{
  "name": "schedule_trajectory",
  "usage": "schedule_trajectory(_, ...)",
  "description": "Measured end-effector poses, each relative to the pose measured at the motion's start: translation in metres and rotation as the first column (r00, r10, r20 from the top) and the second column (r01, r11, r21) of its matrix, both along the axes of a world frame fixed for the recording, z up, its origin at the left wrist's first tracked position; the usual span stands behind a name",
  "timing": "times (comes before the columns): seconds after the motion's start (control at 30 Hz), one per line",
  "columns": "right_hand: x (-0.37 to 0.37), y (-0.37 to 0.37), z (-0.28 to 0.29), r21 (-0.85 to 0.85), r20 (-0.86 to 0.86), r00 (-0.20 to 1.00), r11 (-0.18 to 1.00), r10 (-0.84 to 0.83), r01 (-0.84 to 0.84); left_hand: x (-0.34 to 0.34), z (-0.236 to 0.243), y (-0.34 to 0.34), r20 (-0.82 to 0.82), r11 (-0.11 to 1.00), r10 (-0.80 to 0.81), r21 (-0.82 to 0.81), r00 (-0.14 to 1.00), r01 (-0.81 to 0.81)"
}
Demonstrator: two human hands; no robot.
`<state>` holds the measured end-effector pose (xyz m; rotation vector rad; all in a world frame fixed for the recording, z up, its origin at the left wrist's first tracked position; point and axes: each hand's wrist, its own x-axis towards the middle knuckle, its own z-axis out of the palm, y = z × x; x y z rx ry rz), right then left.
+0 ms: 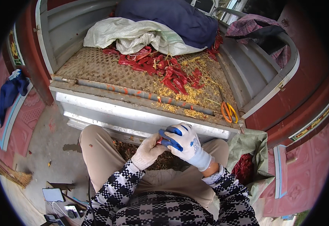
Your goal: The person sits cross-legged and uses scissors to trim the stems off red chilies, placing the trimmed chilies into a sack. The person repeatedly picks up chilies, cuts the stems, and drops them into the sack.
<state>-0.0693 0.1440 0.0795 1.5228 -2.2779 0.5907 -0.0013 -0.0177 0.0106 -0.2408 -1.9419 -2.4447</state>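
A big grey metal cart bed is seen in front of the seated person, with a woven mat laid over its floor. At the back of the bed, a white sack and a dark blue cloth are piled up. A heap of dried red chillies is spread on the mat, well apart from the hands, and yellow seeds are scattered beside it. A green sack with more red chillies in it is kept low by the person's right side. Orange-handled scissors are left near the right front corner of the bed. Both hands are held together just below the bed's front edge, above the lap. The left hand, in a plain white glove, is closed around one small red chilli, and only a bit of it is shown. The right hand, in a white glove with blue fingertips, is curled over the same chilli from the other side. The work would likely be done best if the chilli is gripped firmly but not crushed, and if the seeds are let fall into the bed and not onto the lap.
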Motion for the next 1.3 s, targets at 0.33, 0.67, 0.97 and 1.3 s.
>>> schedule_trajectory(0.33, 0.009, -0.004, -0.02, -0.358, 0.658, 0.746, 0.915, 0.105, 0.187, 0.012, 0.017, 0.01, 0.097, 0.983, -0.019, 0.185, 0.995, 0.001)
schedule_trajectory(0.67, 0.012, -0.001, -0.048, -0.435, 0.899, 0.148, 0.799, 0.413, 0.414, 0.013, 0.012, 0.005, 0.117, 0.995, -0.09, 0.045, 0.989, 0.085)
schedule_trajectory(0.97, -0.026, 0.026, 0.026, 0.088, 0.851, 0.485, 0.966, -0.201, 0.245, 0.011, 0.014, -0.003, 0.121, 0.968, -0.067, 0.247, 0.99, 0.035)
schedule_trajectory(1.3, -0.131, -0.026, 0.049, 0.38, -0.067, 0.644, 0.577, -0.762, 0.723, 0.002, 0.006, -0.001, 0.103, 0.914, -0.011, 0.405, 0.995, -0.032)
